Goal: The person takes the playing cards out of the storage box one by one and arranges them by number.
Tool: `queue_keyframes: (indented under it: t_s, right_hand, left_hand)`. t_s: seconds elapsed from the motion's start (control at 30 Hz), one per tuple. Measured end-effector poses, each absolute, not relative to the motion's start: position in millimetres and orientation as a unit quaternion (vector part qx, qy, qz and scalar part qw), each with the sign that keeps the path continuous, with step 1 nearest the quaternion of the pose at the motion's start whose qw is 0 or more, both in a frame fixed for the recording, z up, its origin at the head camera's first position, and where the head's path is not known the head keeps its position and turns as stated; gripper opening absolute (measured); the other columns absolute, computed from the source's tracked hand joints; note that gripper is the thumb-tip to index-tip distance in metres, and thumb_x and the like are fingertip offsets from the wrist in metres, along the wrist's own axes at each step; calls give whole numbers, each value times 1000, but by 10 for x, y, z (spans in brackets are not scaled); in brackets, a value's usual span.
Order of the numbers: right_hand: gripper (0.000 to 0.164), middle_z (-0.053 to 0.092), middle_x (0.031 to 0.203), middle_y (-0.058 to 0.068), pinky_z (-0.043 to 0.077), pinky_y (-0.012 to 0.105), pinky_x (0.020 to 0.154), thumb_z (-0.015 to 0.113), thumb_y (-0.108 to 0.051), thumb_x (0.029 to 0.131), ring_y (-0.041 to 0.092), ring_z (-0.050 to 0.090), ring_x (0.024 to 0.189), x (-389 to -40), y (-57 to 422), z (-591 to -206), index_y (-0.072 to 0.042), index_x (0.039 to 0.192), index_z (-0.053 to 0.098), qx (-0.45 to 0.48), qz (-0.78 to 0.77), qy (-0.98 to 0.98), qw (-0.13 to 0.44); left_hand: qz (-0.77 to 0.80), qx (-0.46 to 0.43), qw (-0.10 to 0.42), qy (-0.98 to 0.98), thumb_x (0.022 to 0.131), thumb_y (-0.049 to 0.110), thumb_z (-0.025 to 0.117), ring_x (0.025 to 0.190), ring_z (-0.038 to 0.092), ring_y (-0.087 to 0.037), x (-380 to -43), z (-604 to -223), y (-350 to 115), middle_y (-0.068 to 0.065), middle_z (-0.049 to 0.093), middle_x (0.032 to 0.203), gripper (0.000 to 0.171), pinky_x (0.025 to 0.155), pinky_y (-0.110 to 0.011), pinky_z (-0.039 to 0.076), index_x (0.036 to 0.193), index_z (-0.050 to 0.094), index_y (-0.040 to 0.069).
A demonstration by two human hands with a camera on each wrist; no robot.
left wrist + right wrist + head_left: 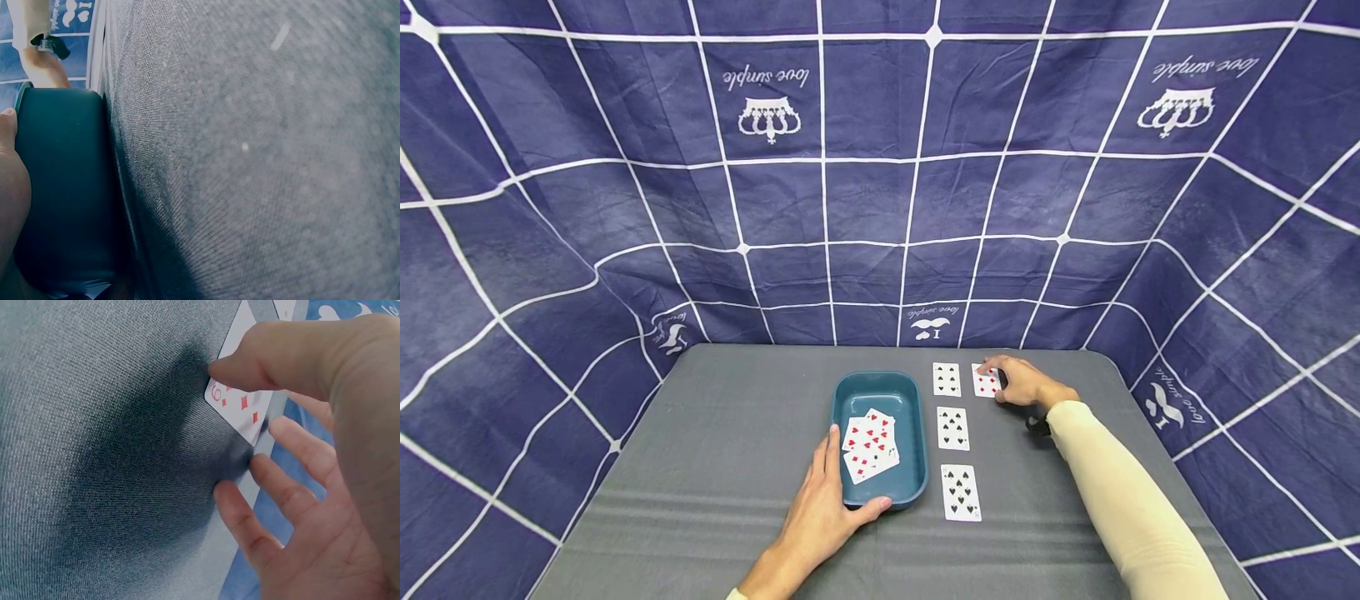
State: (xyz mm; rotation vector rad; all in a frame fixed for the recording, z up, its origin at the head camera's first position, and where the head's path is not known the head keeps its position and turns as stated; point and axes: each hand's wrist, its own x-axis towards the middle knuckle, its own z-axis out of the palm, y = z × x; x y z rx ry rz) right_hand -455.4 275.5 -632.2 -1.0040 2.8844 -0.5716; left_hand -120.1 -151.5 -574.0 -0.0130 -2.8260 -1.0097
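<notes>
My left hand [822, 492] grips the near left corner of a dark teal plastic tray [917, 433], fingers along its left side and thumb at the near rim. Several face-up playing cards [871, 445], mostly red-suited, overlap inside the tray. Over at the far right, my right hand [1028, 382] reaches over a six of diamonds [985, 383] lying on the table. In the right wrist view the thumb rests at the near edge of this diamond card [240, 411], while the other fingers are spread beyond it.
Right of the tray, three black-suited cards form a column: a far card [947, 379], a middle card [953, 428] and a near card [961, 493]. A grey cloth [715, 450] covers the table. Blue gridded curtains [865, 200] stand around its back and sides.
</notes>
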Motion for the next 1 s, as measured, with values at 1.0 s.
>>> queue_keyframes:
  t_s: [1.0]
  right_hand:
    - [60,61,168,23,51,74,124,83,-18,100,52,61,155,-3341,1987,-4975,-11,158,71,-289,-200,936,-7]
  left_hand:
    - [-364,0,56,-930,73,83,98,151,65,-41,-1239,-5673,-1563,-20,48,178,151,116,-59,60,183,27,6]
